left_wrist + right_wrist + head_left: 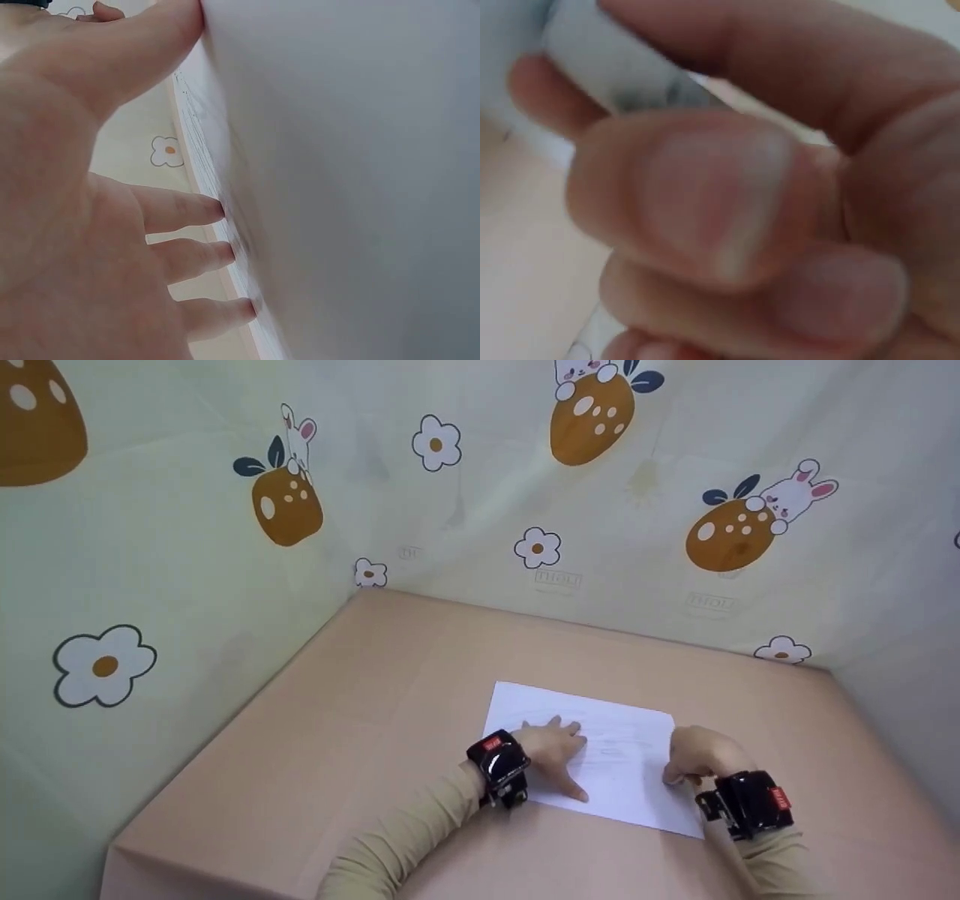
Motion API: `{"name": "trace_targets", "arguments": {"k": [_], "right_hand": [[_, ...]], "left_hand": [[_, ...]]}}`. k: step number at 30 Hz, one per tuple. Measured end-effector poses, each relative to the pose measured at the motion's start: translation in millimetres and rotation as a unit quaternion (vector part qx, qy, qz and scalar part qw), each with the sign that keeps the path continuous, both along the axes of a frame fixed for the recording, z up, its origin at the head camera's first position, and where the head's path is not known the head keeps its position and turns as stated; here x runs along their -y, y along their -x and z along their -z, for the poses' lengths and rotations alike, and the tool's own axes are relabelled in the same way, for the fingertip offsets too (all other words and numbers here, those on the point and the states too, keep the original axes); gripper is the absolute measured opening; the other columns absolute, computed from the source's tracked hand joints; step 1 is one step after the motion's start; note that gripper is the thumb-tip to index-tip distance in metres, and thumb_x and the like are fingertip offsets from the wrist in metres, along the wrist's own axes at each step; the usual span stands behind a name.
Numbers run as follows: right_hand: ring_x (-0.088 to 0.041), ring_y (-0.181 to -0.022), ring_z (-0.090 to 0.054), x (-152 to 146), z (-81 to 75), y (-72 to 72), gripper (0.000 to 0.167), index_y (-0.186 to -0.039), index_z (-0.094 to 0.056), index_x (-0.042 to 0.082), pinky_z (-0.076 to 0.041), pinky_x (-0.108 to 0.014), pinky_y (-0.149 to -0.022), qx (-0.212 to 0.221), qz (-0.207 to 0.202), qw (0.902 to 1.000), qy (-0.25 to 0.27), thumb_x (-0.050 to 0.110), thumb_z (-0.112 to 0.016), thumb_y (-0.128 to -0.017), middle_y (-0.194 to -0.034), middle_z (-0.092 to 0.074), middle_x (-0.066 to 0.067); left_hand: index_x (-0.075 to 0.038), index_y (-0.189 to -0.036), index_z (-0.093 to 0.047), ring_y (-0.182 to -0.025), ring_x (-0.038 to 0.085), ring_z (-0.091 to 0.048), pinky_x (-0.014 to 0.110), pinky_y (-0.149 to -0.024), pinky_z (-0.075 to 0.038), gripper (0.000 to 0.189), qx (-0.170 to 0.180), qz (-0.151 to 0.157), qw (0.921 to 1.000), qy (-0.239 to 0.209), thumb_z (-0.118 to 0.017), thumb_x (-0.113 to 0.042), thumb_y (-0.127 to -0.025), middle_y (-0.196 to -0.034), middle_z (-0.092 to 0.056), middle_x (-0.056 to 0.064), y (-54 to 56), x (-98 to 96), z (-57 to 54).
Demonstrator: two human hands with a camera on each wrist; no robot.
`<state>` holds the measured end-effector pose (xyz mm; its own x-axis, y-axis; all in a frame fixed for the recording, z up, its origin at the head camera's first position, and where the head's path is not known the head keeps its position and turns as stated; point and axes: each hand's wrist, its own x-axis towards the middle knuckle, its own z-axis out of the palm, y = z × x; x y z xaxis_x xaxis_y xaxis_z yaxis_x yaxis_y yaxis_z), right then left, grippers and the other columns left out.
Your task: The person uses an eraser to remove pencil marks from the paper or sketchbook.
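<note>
A white sheet of paper (637, 787) with faint grey pencil lines lies on the table. My left hand (551, 746) is spread over its left part. In the left wrist view the fingertips (214, 208) and thumb touch the paper. At the sheet's right edge is my right hand (705, 750), its fingers curled. The right wrist view shows it pinching a white eraser (604, 56) with dark smudges, blurred and partly hidden by the fingers. In the head view the hand hides the eraser.
The table (360, 697) has a tan cover. A pale curtain (465, 510) printed with rabbits, flowers and orange fruit surrounds its back and sides. Each wrist wears a black camera (501, 765).
</note>
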<state>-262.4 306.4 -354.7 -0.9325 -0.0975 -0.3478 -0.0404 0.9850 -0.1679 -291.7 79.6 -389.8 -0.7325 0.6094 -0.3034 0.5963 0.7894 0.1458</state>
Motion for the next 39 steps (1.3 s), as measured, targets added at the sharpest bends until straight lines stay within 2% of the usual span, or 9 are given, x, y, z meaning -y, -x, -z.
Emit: {"name": "trace_targets", "arguments": {"k": [3,6,11,14,21,25,29,35,39], "right_hand": [[-0.007,-0.045,-0.037,13,1.1,2.6,0.014,-0.063,-0.064,0.007,-0.026,-0.019,-0.047,-0.013,-0.041,0.9984,0.036,0.016,-0.067,-0.074,-0.046,-0.046,0.006],[-0.007,-0.046,-0.037,23,3.5,3.2,0.012,-0.064,-0.064,0.008,-0.026,-0.02,-0.047,-0.003,-0.04,0.9983,0.042,0.016,-0.065,-0.073,-0.047,-0.046,0.006],[-0.007,-0.045,-0.036,18,5.2,-0.3,0.014,-0.053,-0.053,0.013,-0.024,-0.019,-0.044,-0.017,0.01,0.9994,-0.027,0.01,-0.06,-0.065,-0.046,-0.047,0.006],[-0.008,-0.044,-0.04,11,4.8,-2.9,0.014,-0.052,-0.054,0.013,-0.027,-0.02,-0.044,-0.032,0.007,0.9979,-0.055,0.011,-0.061,-0.064,-0.045,-0.049,0.005],[-0.01,-0.05,-0.047,20,2.0,-1.0,0.014,-0.076,-0.07,0.007,-0.035,-0.024,-0.053,-0.056,-0.053,0.9963,0.037,0.02,-0.069,-0.079,-0.047,-0.053,0.002],[-0.01,-0.05,-0.049,31,4.1,1.9,0.016,-0.072,-0.069,0.008,-0.038,-0.024,-0.053,-0.087,-0.066,0.9931,0.044,0.02,-0.067,-0.082,-0.049,-0.055,0.002],[-0.011,-0.051,-0.048,36,5.8,1.9,0.015,-0.068,-0.065,0.009,-0.036,-0.024,-0.052,-0.072,-0.044,0.9954,0.045,0.019,-0.068,-0.078,-0.05,-0.054,0.001],[-0.012,-0.055,-0.047,37,7.5,1.6,0.014,-0.067,-0.062,0.009,-0.033,-0.024,-0.053,-0.064,-0.046,0.9964,0.032,0.018,-0.068,-0.076,-0.05,-0.055,0.0],[-0.012,-0.052,-0.047,37,10.3,2.9,0.012,-0.067,-0.063,0.009,-0.033,-0.023,-0.051,-0.068,-0.054,0.9955,0.037,0.016,-0.066,-0.076,-0.05,-0.056,0.0]], "left_hand": [[-0.022,-0.15,-0.029,-0.149,0.029,-0.013,0.067,-0.111,-0.021,0.096,-0.003,0.002,1.0,0.001,-0.066,-0.067,-0.074,-0.161,-0.016,0.0,0.2,1.3,0.2],[-0.022,-0.15,-0.03,-0.149,0.03,-0.013,0.067,-0.111,-0.022,0.095,-0.005,0.004,1.0,0.001,-0.066,-0.067,-0.074,-0.161,-0.017,0.0,0.5,1.9,0.4],[-0.023,-0.15,-0.029,-0.149,0.029,-0.012,0.066,-0.111,-0.021,0.095,-0.001,0.003,1.0,0.003,-0.065,-0.067,-0.075,-0.161,-0.015,-0.001,0.5,0.4,0.1],[-0.023,-0.15,-0.028,-0.149,0.029,-0.011,0.066,-0.112,-0.02,0.095,0.003,0.0,1.0,0.005,-0.065,-0.067,-0.075,-0.161,-0.014,-0.001,-0.3,0.2,1.0],[-0.024,-0.151,-0.025,-0.149,0.029,-0.008,0.065,-0.113,-0.017,0.097,0.015,-0.008,0.9998,-0.012,-0.067,-0.065,-0.074,-0.162,-0.01,0.001,-2.0,1.5,1.6],[-0.024,-0.152,-0.023,-0.149,0.031,-0.006,0.064,-0.115,-0.015,0.099,0.022,-0.017,0.9991,-0.032,-0.069,-0.063,-0.073,-0.162,-0.008,0.004,-1.0,2.4,1.0],[-0.022,-0.152,-0.022,-0.149,0.033,-0.008,0.058,-0.117,-0.016,0.101,0.026,-0.016,0.999,-0.031,-0.07,-0.062,-0.074,-0.162,-0.009,0.005,2.7,5.3,-2.6],[-0.009,-0.144,-0.039,-0.144,0.027,-0.029,0.039,-0.121,-0.02,0.094,0.004,-0.012,0.9988,0.047,-0.074,-0.058,-0.073,-0.153,-0.035,0.011,15.6,23.4,-19.0],[-0.007,-0.102,-0.067,-0.102,0.017,-0.058,0.03,-0.095,-0.048,0.064,-0.018,-0.065,0.9943,0.082,-0.081,-0.056,-0.064,-0.106,-0.066,0.006,20.8,40.5,-24.8]]}}
